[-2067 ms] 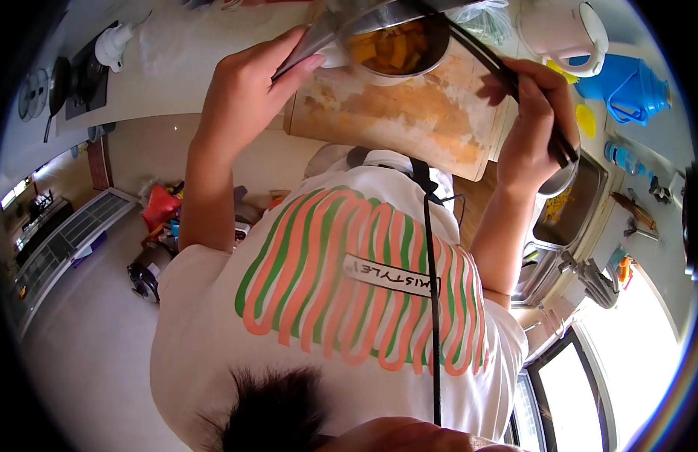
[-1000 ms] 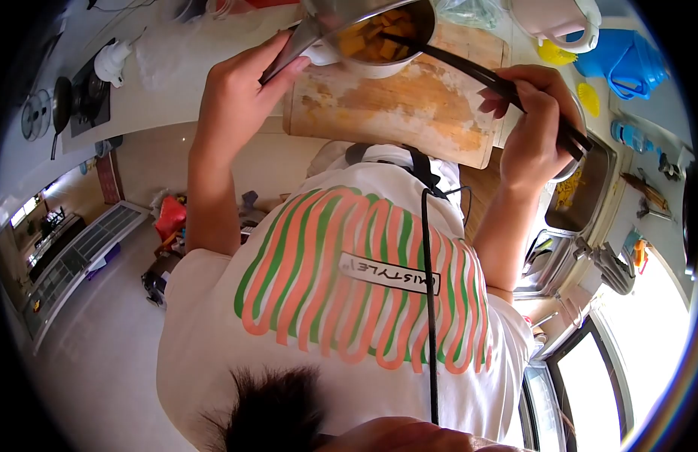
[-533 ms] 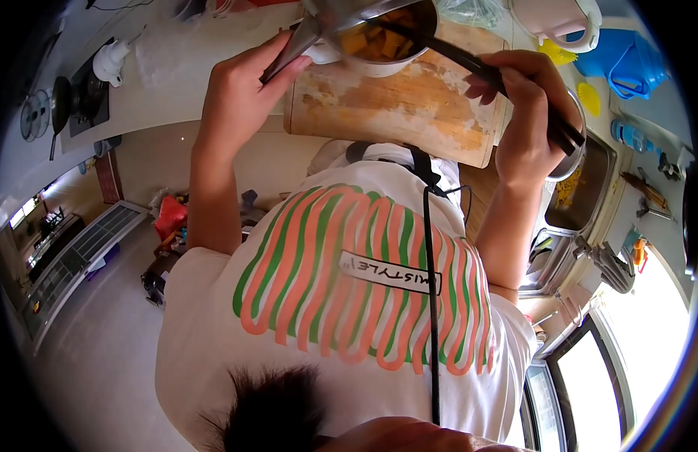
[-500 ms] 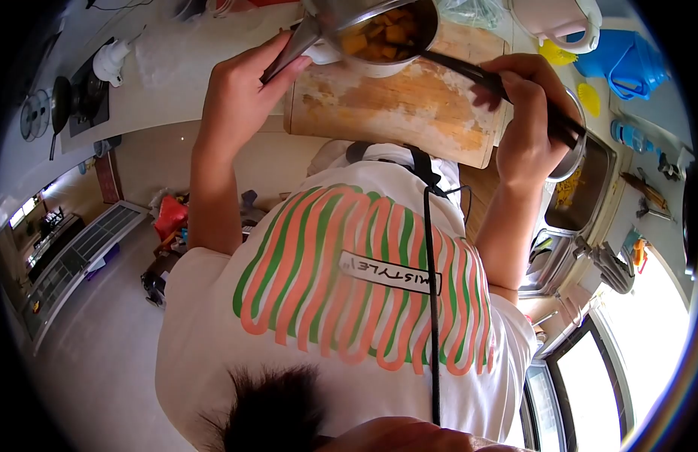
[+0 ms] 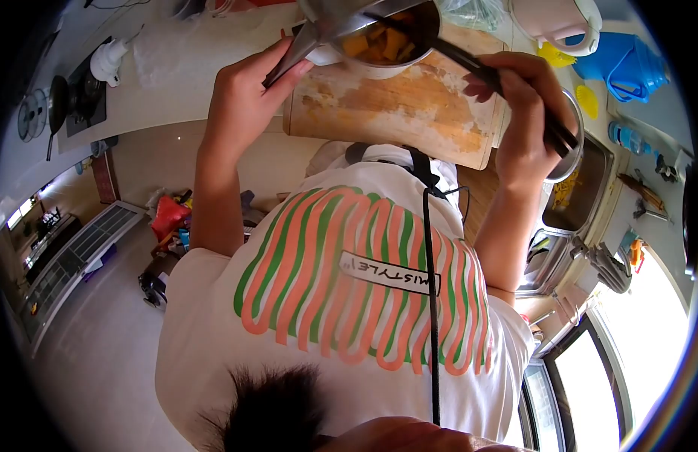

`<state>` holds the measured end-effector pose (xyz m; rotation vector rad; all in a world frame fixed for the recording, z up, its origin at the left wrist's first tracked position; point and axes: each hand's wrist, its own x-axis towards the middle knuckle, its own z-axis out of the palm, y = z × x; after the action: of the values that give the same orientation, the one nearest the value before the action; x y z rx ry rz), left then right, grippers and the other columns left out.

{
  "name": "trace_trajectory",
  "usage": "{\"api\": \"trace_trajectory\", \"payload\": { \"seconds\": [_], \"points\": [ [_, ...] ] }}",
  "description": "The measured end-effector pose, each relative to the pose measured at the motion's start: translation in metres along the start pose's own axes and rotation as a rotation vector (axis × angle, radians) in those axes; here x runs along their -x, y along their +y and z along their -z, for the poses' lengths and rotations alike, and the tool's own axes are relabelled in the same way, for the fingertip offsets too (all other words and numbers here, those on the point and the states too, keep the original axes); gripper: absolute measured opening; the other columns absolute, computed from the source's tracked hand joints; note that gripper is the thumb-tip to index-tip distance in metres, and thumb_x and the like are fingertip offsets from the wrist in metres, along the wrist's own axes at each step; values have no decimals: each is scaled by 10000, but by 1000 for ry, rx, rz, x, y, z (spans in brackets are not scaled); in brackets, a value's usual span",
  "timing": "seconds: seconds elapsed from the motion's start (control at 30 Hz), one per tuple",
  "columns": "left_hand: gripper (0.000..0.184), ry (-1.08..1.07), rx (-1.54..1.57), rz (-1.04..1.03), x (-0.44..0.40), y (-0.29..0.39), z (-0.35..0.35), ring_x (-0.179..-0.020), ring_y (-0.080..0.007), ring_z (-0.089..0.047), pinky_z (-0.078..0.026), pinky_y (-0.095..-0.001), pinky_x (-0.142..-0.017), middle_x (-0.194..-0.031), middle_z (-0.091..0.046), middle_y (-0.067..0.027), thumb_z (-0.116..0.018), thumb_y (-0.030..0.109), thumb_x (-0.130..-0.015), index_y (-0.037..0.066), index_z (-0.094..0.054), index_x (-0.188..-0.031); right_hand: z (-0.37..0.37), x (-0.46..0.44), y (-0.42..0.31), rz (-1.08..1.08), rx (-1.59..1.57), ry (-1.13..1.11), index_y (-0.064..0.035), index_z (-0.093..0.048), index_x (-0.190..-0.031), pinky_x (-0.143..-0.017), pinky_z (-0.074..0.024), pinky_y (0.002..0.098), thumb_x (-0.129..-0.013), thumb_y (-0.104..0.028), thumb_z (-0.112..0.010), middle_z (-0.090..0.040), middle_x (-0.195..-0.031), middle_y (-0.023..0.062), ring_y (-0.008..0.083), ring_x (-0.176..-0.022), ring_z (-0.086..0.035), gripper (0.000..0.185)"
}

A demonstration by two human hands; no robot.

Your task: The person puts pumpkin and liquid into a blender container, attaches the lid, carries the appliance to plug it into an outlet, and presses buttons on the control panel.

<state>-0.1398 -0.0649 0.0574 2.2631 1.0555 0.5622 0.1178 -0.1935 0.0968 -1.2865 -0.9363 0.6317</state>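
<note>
My left hand (image 5: 247,87) is closed around the tapered grey handle of a shiny metal utensil (image 5: 307,34). Its wide part leans over a round pot (image 5: 379,71), and the top edge of the view cuts it off. Inside the pot lie orange cubes of food (image 5: 375,45), which look like pumpkin. My right hand (image 5: 529,113) grips a pair of dark chopsticks (image 5: 473,68). They slant from the hand into the pot, their tips among the cubes and the metal utensil. Beneath the pot is a worn wooden cutting board (image 5: 394,113).
Right of the board, a metal bowl (image 5: 571,162) sits partly behind my right hand, beside a sink (image 5: 601,169) with yellow scraps. A pale pitcher (image 5: 556,19), a blue container (image 5: 624,64) and a plastic bag (image 5: 473,11) stand farther back. A stove (image 5: 85,94) is at left.
The chopsticks have moved up and left in the pot, and some cubes have shifted. My right hand's fingers have changed position slightly; my left hand has barely moved.
</note>
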Motion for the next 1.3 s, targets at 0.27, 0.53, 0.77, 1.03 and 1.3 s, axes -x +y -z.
{"api": "trace_trajectory", "payload": {
  "seconds": [0.27,0.53,0.77,1.03,1.3],
  "points": [
    [331,66,72,5,-1,-10,-10,-561,-119,-420,-415,-237,-540,-649,-543,-90,-747,177,-885,2,-652,-1150,4,-3,-3,-6,32,-32,62,-664,-875,-611,-473,231,-881,-17,-506,-652,-731,84,103,-644,-598,177],
    [267,90,220,50,-2,-13,-16,-575,-89,-404,-409,-226,-541,-630,-529,-66,-729,170,-901,0,-661,-1095,10,-2,3,-58,84,24,86,-661,-904,-602,-466,236,-904,-30,-498,-660,-730,98,113,-623,-593,199],
    [237,64,209,144,-3,-8,-14,-552,-67,-411,-393,-222,-523,-612,-531,-27,-711,189,-916,22,-673,-1079,3,-9,12,-27,68,153,74,-658,-918,-575,-445,229,-934,-55,-498,-662,-734,96,111,-609,-588,206],
    [252,239,646,398,6,-6,3,-483,-21,-432,-341,-197,-437,-639,-546,28,-645,228,-965,35,-704,-1115,-3,-39,42,0,354,-42,-8,-661,-986,-571,-437,250,-967,-137,-590,-626,-697,14,102,-602,-568,148],
    [374,737,985,738,54,-28,50,-515,-59,-405,-338,-235,-474,-729,-512,22,-553,296,-1009,-15,-623,-1205,-54,-86,87,55,914,-412,-19,-640,-1037,-718,-514,368,-990,-285,-567,-670,-953,89,220,-788,-670,280]
  ]
}}
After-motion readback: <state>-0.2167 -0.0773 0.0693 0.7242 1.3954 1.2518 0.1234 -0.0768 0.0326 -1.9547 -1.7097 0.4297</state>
